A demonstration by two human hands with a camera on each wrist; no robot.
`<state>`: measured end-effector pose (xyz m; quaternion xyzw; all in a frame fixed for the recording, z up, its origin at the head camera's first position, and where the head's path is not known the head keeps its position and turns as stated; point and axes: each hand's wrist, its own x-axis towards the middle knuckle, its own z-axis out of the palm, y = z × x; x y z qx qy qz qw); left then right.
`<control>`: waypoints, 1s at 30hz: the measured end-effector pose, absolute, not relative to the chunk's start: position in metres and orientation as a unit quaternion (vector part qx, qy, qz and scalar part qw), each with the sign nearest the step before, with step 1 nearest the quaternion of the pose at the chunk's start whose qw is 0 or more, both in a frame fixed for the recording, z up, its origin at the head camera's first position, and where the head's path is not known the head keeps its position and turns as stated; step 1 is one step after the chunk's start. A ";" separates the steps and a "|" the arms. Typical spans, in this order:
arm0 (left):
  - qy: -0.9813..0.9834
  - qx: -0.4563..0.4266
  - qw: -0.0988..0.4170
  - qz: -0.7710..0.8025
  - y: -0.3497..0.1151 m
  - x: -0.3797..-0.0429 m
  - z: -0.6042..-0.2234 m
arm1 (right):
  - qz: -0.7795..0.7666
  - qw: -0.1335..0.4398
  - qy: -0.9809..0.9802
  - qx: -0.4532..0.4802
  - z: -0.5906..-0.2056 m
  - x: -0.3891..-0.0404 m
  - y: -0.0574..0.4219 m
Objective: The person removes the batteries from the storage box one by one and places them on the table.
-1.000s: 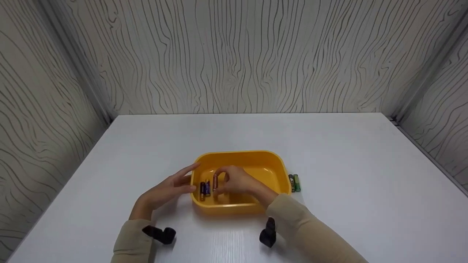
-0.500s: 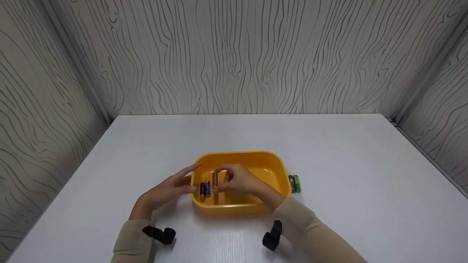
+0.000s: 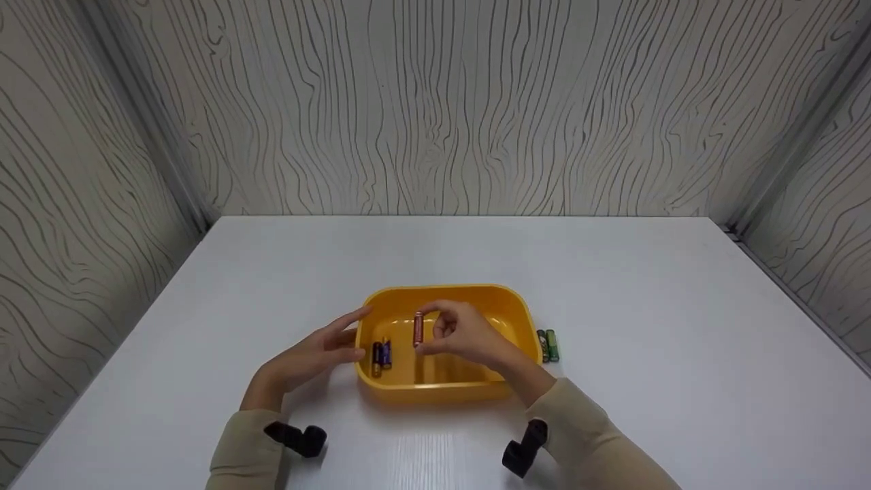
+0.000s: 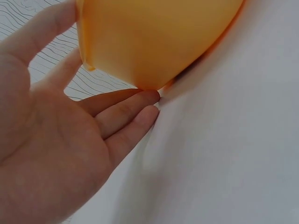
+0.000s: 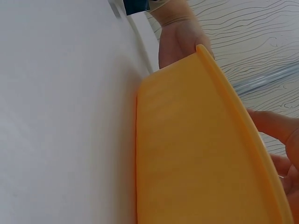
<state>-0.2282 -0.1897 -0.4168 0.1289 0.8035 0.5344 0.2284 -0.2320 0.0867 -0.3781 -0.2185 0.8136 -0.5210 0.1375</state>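
A yellow plastic basin (image 3: 435, 386) stands on the table. My right hand (image 3: 466, 333) is over its inside and pinches a red battery (image 3: 418, 329) lengthwise between thumb and a fingertip, raised off the bottom. In the right wrist view the basin's outer wall hides the battery and part of that hand. At the basin's left end my left hand (image 3: 320, 350) touches the rim and wall with extended fingers; the left wrist view shows its fingertips (image 4: 148, 114) low against the wall. Two dark blue and orange batteries (image 3: 381, 357) lie side by side in the basin's left end.
Outside the basin's right end, two green batteries (image 3: 548, 346) lie on the white table (image 3: 646, 306). Patterned panels (image 3: 435, 109) close off the back and sides. Black wrist cameras (image 3: 306, 441) are strapped over both sleeves.
My right hand has lifted the red battery from the basin's bottom, beside the blue ones, and carried it a little right. The left hand stays at the left end.
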 end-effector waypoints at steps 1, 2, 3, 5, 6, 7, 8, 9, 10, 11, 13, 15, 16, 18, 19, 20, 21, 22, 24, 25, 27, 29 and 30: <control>0.803 0.130 0.228 0.535 -0.190 -0.228 -0.417 | -0.522 0.138 0.814 -0.217 -0.378 -0.231 0.088; 0.802 0.132 0.228 0.536 -0.190 -0.228 -0.417 | -0.522 0.137 0.813 -0.218 -0.379 -0.231 0.089; 0.801 0.135 0.228 0.537 -0.189 -0.228 -0.417 | -0.524 0.136 0.812 -0.218 -0.379 -0.231 0.091; 0.801 0.136 0.229 0.537 -0.189 -0.228 -0.417 | -0.528 0.134 0.809 -0.219 -0.380 -0.230 0.094; 0.801 0.137 0.228 0.537 -0.189 -0.228 -0.417 | -0.532 0.133 0.807 -0.220 -0.380 -0.230 0.095; 0.801 0.138 0.228 0.536 -0.189 -0.228 -0.417 | -0.534 0.131 0.806 -0.221 -0.380 -0.229 0.097; 0.800 0.139 0.227 0.537 -0.189 -0.228 -0.418 | -0.535 0.129 0.805 -0.222 -0.379 -0.229 0.099; 0.800 0.140 0.227 0.537 -0.189 -0.228 -0.418 | -0.537 0.126 0.804 -0.223 -0.379 -0.228 0.100; 0.800 0.139 0.226 0.538 -0.189 -0.228 -0.418 | -0.538 0.125 0.803 -0.224 -0.379 -0.228 0.102; 0.800 0.140 0.225 0.538 -0.190 -0.228 -0.419 | -0.541 0.123 0.801 -0.225 -0.379 -0.227 0.104; 0.800 0.141 0.224 0.538 -0.190 -0.229 -0.420 | -0.543 0.123 0.799 -0.227 -0.378 -0.226 0.108; 0.800 0.142 0.224 0.539 -0.190 -0.229 -0.421 | -0.545 0.123 0.798 -0.227 -0.378 -0.225 0.112; 0.799 0.142 0.224 0.539 -0.191 -0.229 -0.421 | -0.546 0.124 0.797 -0.227 -0.378 -0.225 0.114; 0.796 0.147 0.226 0.542 -0.191 -0.229 -0.421 | -0.546 0.126 0.797 -0.226 -0.378 -0.224 0.117; 0.793 0.150 0.228 0.545 -0.191 -0.229 -0.420 | -0.547 0.126 0.797 -0.225 -0.377 -0.223 0.118; 0.790 0.155 0.229 0.547 -0.192 -0.229 -0.420 | -0.547 0.126 0.797 -0.224 -0.377 -0.223 0.120; 0.787 0.160 0.230 0.549 -0.192 -0.229 -0.420 | -0.547 0.126 0.797 -0.224 -0.376 -0.223 0.121; 0.785 0.164 0.231 0.551 -0.192 -0.229 -0.419 | -0.548 0.126 0.796 -0.223 -0.375 -0.222 0.123; 0.782 0.170 0.233 0.553 -0.192 -0.229 -0.419 | -0.550 0.125 0.795 -0.223 -0.374 -0.222 0.126; 0.783 0.168 0.233 0.552 -0.192 -0.229 -0.418 | -0.552 0.125 0.794 -0.224 -0.374 -0.222 0.127; 0.785 0.162 0.233 0.550 -0.191 -0.229 -0.418 | -0.556 0.122 0.791 -0.225 -0.374 -0.222 0.130; 0.788 0.155 0.233 0.548 -0.191 -0.229 -0.417 | -0.561 0.121 0.787 -0.226 -0.374 -0.223 0.134; 0.789 0.151 0.233 0.548 -0.191 -0.229 -0.417 | -0.563 0.120 0.786 -0.225 -0.374 -0.223 0.135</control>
